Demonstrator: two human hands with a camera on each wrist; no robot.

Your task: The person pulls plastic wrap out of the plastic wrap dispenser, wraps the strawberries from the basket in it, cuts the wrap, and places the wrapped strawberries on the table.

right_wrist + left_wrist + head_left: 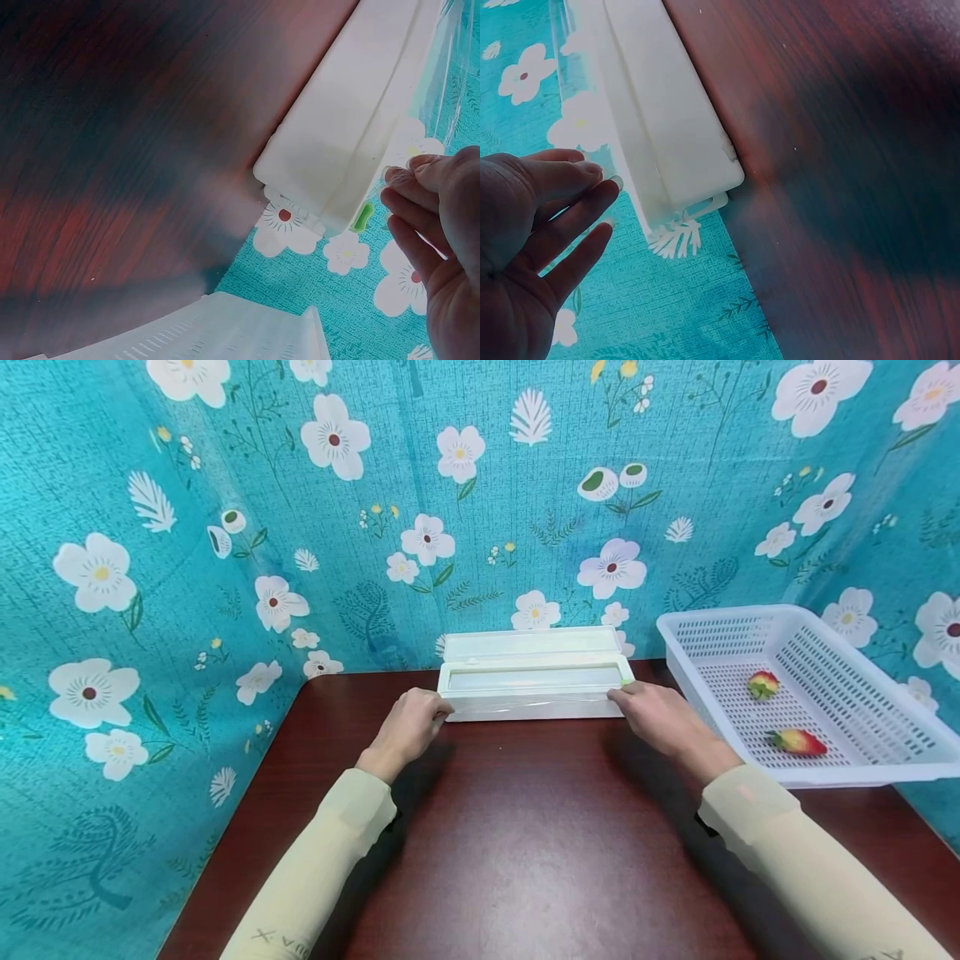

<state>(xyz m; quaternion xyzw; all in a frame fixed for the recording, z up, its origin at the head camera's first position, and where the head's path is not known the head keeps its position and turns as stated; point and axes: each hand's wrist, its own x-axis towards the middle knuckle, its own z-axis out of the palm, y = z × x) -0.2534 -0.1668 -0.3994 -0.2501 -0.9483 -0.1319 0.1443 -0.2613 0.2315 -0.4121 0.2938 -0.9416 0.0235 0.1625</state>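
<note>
A long white cling film dispenser [525,708] sits at the table's back edge, its lid [532,645] raised toward the curtain. A small green piece [363,217] shows at its right end. Clear film [450,82] stretches along the front, glossy and hard to make out. My left hand [408,728] pinches the film at the box's left end, thumb against index finger, with the other fingers loosely bent. At the opposite end, my right hand [666,720] pinches the film in the same way.
On the right stands a white slotted plastic basket [840,774] holding two red-and-yellow strawberries [801,742], one nearer and one farther back. The dark reddish wooden table [510,843] runs up to a blue flowered curtain [480,568] behind.
</note>
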